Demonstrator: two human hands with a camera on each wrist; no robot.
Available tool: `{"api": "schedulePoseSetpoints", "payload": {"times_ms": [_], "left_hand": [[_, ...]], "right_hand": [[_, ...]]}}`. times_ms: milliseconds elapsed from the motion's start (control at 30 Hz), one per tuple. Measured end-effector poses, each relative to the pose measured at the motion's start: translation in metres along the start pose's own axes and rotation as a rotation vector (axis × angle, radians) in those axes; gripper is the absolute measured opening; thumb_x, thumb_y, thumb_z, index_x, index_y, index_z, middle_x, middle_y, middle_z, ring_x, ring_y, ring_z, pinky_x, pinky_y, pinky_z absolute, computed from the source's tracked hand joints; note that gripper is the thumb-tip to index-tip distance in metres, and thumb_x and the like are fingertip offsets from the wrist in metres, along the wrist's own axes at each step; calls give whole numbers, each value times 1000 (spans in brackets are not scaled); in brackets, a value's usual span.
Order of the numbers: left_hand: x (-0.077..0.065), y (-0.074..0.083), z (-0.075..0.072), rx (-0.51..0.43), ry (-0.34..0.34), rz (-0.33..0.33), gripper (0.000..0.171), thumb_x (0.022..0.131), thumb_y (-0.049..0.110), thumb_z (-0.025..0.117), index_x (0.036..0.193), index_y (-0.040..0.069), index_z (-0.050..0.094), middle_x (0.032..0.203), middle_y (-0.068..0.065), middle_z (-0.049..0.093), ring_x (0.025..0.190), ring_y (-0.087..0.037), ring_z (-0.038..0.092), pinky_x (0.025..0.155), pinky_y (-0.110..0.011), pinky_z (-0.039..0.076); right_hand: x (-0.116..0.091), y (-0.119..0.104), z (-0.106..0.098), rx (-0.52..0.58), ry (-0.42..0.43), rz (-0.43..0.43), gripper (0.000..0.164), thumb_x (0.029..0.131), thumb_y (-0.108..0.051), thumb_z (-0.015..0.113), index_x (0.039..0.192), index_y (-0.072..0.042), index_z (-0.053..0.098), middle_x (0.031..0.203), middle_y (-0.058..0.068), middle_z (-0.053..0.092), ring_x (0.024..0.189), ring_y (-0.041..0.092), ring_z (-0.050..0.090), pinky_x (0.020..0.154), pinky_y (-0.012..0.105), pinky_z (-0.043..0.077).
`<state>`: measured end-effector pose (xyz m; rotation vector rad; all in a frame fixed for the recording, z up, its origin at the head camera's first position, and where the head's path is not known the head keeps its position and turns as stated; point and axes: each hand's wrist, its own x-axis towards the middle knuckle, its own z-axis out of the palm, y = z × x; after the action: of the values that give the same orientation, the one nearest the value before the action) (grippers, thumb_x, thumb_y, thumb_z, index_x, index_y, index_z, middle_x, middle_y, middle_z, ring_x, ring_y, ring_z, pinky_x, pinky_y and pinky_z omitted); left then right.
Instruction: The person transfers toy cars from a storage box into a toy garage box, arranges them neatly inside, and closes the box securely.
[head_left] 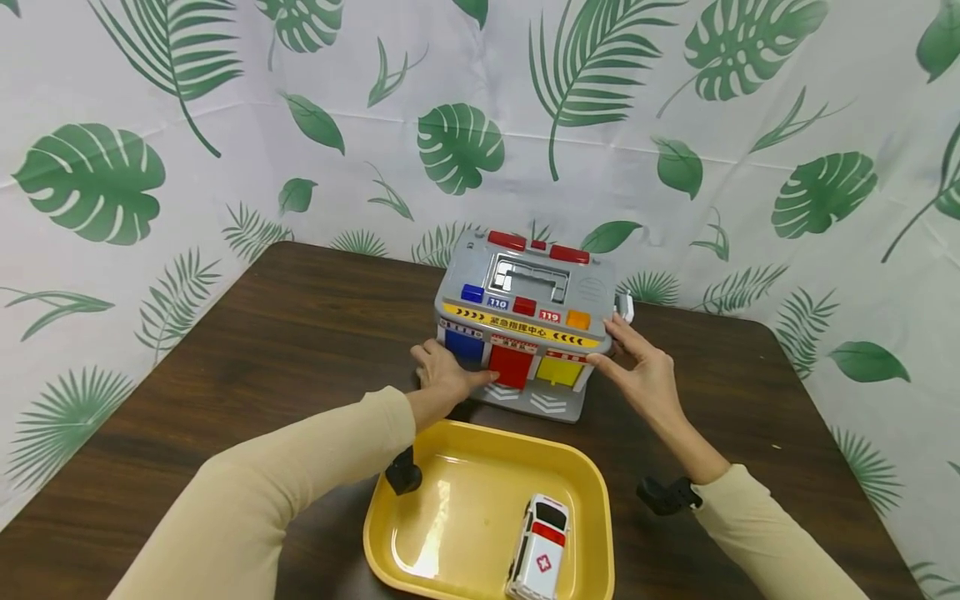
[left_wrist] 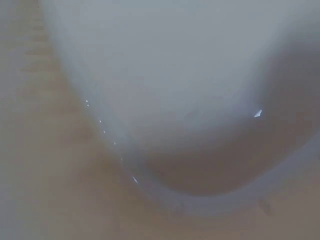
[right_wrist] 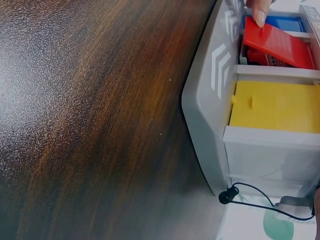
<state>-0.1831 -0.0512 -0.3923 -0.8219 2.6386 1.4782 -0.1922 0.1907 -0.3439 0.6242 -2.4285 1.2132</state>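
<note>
A grey toy emergency station with blue, red and yellow garage doors stands on the dark wooden table. My left hand is at its left front, with the thumb stretched across to the lower edge of the red door. In the right wrist view that red door tilts outward under a fingertip, and part of a red object shows behind it. The yellow door is down. My right hand grips the station's right front corner, thumb in front and fingers along the roof's side. The left wrist view is blurred.
Close in front of the station sits a yellow tray with a white toy ambulance lying in its right part. A black cord hangs by the station's right side. Behind the table is a leaf-print cloth.
</note>
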Motion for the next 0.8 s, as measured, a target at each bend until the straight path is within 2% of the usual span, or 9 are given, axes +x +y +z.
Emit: {"api": "schedulePoseSetpoints", "payload": {"times_ms": [200,300,433,600,800], "left_hand": [[0,0,3,-19,7,29,95,68,32,85,138,5,26,136,-17,26,117,-38,44,104,-48,40],[1,-2,6,-51,7,35,99,68,29,85,142,7,22,138,-16,25,119,-38,44,105,-49,38],[2,-3,7,-70,8,42,101,68,27,85,144,10,20,139,-14,25,118,-38,45,104,-49,39],[-1,-1,6,-64,15,31,96,67,27,85,139,9,25,135,-15,27,113,-36,48,102,-47,42],[-5,1,4,-39,10,7,95,66,29,86,136,7,26,133,-16,26,109,-36,50,100,-46,44]], "right_hand": [[-1,-2,0,23,8,-4,49,77,5,72,122,14,55,132,30,49,115,42,52,87,19,45],[-1,0,1,16,11,-3,49,76,6,72,121,14,55,132,29,49,115,41,52,86,26,46],[0,16,4,15,14,-13,51,75,5,74,123,11,56,133,26,50,115,39,53,86,31,46],[0,37,4,17,3,-5,54,76,-2,75,126,2,57,137,19,50,118,34,53,87,25,46],[0,43,2,24,-13,-3,54,78,-9,75,128,-1,57,139,15,49,121,27,52,88,18,45]]}}
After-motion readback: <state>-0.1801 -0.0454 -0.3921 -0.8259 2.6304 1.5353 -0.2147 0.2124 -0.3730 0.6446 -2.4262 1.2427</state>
